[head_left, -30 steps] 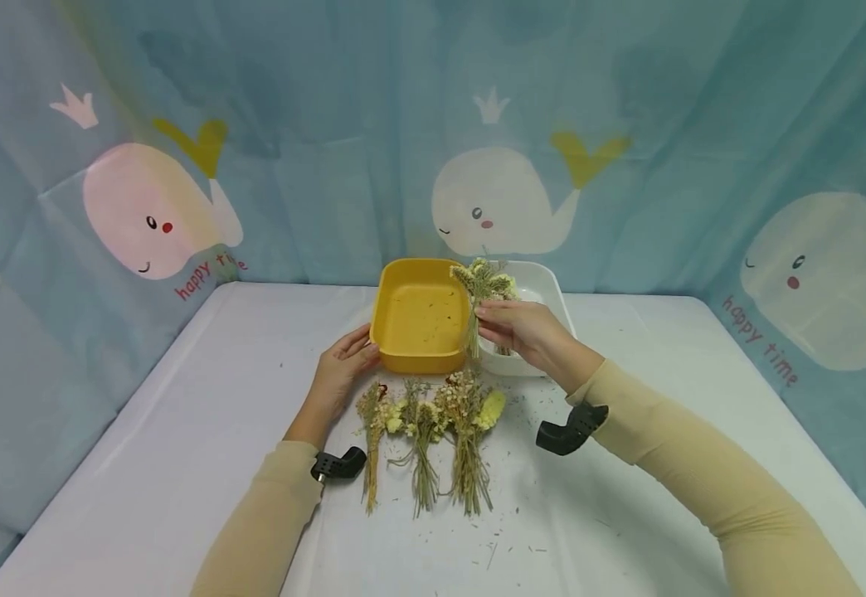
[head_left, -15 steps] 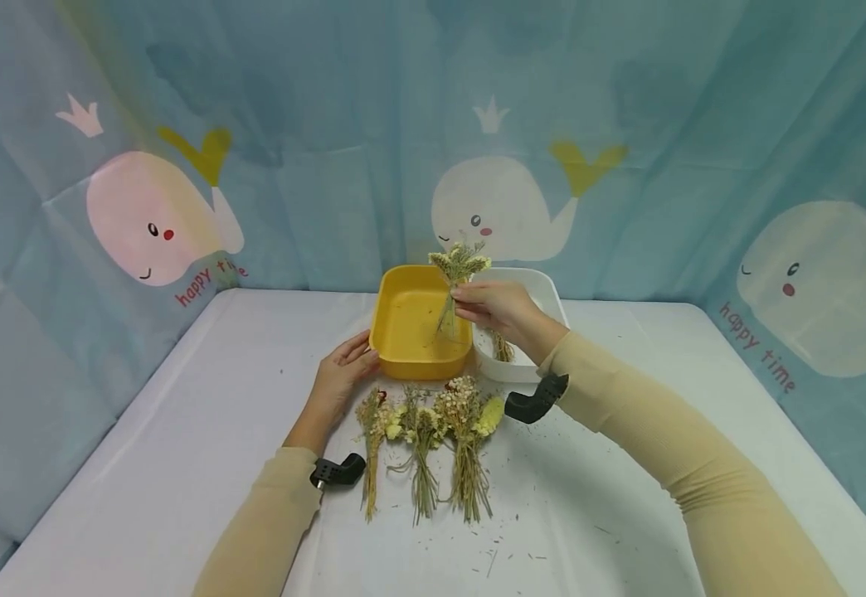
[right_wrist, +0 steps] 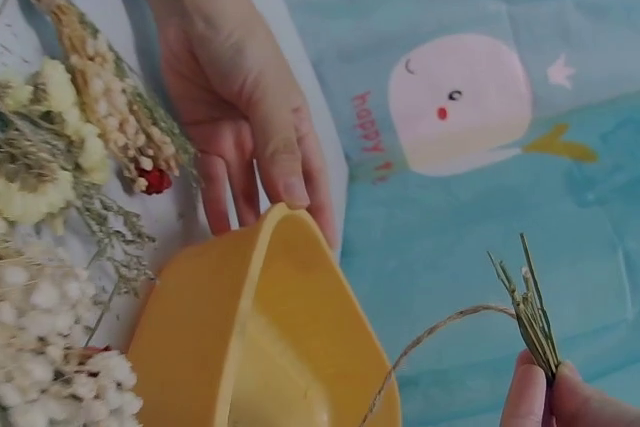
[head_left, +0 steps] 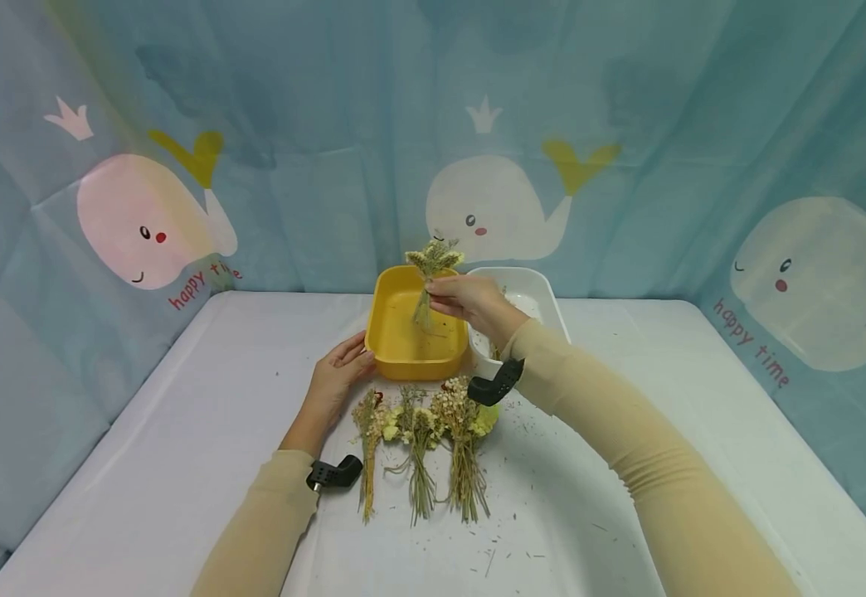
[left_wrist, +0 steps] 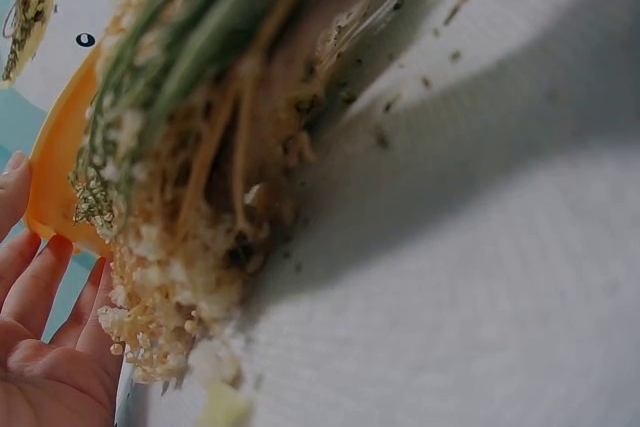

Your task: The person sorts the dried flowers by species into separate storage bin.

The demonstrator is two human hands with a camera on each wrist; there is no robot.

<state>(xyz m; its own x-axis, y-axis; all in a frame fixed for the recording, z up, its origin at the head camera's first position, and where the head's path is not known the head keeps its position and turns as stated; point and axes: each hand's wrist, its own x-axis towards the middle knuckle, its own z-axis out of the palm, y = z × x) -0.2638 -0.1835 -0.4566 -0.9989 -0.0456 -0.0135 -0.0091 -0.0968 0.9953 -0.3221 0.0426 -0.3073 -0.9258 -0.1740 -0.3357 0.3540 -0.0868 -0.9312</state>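
Observation:
My right hand (head_left: pixel 463 298) pinches a small dried flower bunch (head_left: pixel 433 259) by its stems, above the yellow container (head_left: pixel 418 371). Its pale yellow heads point up and away; cut stem ends (right_wrist: pixel 535 322) show in the right wrist view. A loose string (right_wrist: pixel 430 327) trails from the tie. My left hand (head_left: pixel 333 383) rests against the container's near left corner. In the right wrist view its thumb touches the rim, the other fingers lying along the outer wall; in the left wrist view those fingers look nearly straight. Little bits of plant lie inside the container.
A white container (head_left: pixel 556 319) stands right of the yellow one, partly hidden by my right arm, with dried flowers in it. Three dried bunches, a thin one (head_left: pixel 369 464), a yellow-headed one (head_left: pixel 421 464) and a fuller one (head_left: pixel 466 464), lie in front. Stem scraps litter the white cloth (head_left: pixel 552 514).
My right hand has carried the flower bunch leftward, from over the white container to over the yellow one. My left hand has stayed at the yellow container's corner.

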